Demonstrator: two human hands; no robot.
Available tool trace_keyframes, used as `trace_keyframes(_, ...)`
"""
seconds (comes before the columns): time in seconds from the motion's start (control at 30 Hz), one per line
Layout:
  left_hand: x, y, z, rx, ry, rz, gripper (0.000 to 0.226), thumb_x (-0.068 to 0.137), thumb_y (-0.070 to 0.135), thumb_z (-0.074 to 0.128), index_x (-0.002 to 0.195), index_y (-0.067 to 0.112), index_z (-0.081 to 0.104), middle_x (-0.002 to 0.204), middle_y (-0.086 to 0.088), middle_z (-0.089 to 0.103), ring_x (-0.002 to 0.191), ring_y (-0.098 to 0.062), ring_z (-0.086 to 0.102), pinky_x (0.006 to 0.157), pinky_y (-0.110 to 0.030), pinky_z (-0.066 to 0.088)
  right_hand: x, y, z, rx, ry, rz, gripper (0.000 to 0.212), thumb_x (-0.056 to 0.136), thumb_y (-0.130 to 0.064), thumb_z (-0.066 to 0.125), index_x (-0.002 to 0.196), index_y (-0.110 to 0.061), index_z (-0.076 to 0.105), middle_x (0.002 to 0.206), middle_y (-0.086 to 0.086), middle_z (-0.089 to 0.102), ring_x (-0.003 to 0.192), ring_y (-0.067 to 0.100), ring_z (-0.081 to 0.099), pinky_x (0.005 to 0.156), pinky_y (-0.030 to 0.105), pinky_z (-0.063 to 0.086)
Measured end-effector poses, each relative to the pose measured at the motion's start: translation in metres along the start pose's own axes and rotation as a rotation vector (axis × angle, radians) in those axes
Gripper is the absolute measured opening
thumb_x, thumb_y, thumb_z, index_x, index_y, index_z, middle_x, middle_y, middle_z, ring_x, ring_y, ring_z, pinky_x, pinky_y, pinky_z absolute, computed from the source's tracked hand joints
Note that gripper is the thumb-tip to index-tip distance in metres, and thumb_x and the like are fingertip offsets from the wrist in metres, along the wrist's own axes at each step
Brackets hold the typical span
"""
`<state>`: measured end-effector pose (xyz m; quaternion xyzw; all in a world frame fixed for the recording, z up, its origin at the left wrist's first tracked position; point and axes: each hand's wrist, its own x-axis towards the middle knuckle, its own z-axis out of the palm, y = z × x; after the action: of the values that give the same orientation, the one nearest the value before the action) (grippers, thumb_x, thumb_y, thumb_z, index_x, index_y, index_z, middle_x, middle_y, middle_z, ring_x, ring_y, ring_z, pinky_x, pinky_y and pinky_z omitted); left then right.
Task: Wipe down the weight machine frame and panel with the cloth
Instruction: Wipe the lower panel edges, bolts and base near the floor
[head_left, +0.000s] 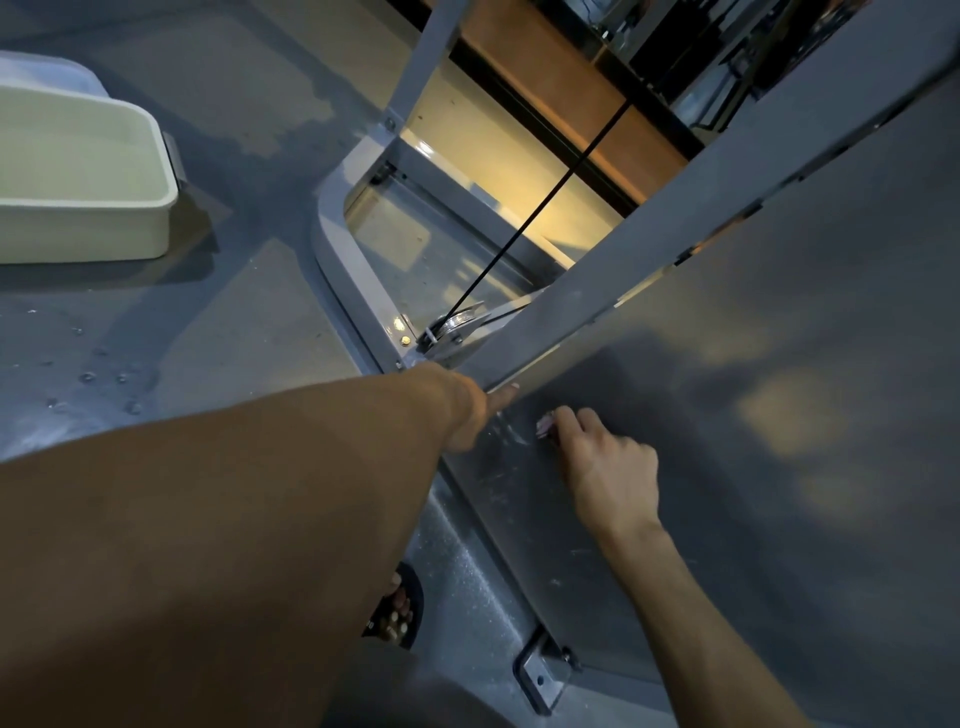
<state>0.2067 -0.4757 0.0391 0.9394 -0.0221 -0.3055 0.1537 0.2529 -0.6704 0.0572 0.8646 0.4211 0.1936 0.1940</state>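
The weight machine's grey panel (753, 415) fills the right side, and its slanted grey frame post (649, 244) runs along the panel's upper edge. My right hand (605, 465) presses on the lower panel. Its curled fingers hold a small pinkish cloth (544, 428), of which only a bit shows. Pale smears mark the panel just left of the cloth. My left hand (483, 408) reaches to the foot of the frame post and grips its edge. The thumb lies on the near side and the fingers are hidden behind the post.
A cream plastic tub (83, 192) stands on the wet grey floor at the left. A black cable (535, 218) runs down to a pulley (457, 322) inside the base frame. My sandalled foot (397, 608) is beside a bolted bracket (543, 675) at the panel's bottom corner.
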Motion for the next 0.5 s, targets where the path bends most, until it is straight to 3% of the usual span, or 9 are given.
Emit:
trace_keyframes(0.1,-0.004,0.000,-0.002,-0.005,0.024,0.006,0.099,0.102,0.010,0.054,0.157,0.039,-0.022,0.134,-0.017,0.056,0.125,-0.031,0.058,0.097,-0.044,0.050,-0.012,0.023,-0.026,0.036,0.039,0.024,0.046,0.073,-0.013,0.088,0.095,-0.025,0.050,0.074,0.003,0.058,0.038,0.030,0.055,0.043,0.021,0.017)
trace_keyframes(0.2,-0.008,0.001,-0.006,-0.022,0.038,0.027,0.094,0.102,0.009,0.050,0.158,0.041,-0.019,0.133,-0.016,0.053,0.114,-0.031,0.059,0.085,-0.037,0.047,-0.019,0.054,-0.063,0.015,0.163,0.142,0.028,0.088,-0.028,0.079,0.093,-0.020,0.053,0.081,0.007,0.060,0.045,0.036,0.059,0.041,0.028,0.034)
trace_keyframes(0.27,-0.008,0.002,-0.006,-0.039,0.036,0.027,0.095,0.100,0.007,0.049,0.158,0.042,-0.018,0.113,-0.013,0.053,0.110,-0.028,0.062,0.083,-0.036,0.048,-0.021,0.072,-0.086,0.002,0.229,0.222,0.024,0.096,-0.036,0.069,0.090,-0.018,0.055,0.085,0.010,0.061,0.051,0.040,0.061,0.043,0.035,0.042)
trace_keyframes(0.33,-0.007,0.001,-0.005,-0.049,0.044,0.037,0.094,0.099,0.008,0.049,0.158,0.043,-0.016,0.103,-0.008,0.048,0.086,-0.020,0.059,0.081,-0.037,0.052,-0.021,0.080,-0.098,-0.006,0.266,0.290,0.027,0.098,-0.042,0.062,0.088,-0.016,0.058,0.086,0.010,0.063,0.054,0.042,0.062,0.045,0.038,0.044)
trace_keyframes(0.4,-0.005,0.000,-0.005,-0.050,0.073,0.051,0.089,0.100,0.012,0.049,0.160,0.043,-0.010,0.110,-0.006,0.045,0.072,-0.017,0.049,0.077,-0.035,0.048,-0.022,0.078,-0.096,-0.016,0.284,0.336,0.026,0.097,-0.039,0.065,0.087,-0.015,0.059,0.084,0.010,0.062,0.052,0.042,0.060,0.045,0.036,0.041)
trace_keyframes(0.5,-0.001,-0.003,-0.007,-0.045,0.114,0.059,0.085,0.099,0.015,0.048,0.160,0.047,-0.003,0.131,-0.009,0.048,0.089,-0.024,0.049,0.079,-0.033,0.044,-0.023,0.063,-0.078,-0.034,0.266,0.324,0.023,0.092,-0.028,0.076,0.086,-0.015,0.058,0.082,0.011,0.058,0.047,0.040,0.056,0.044,0.030,0.033)
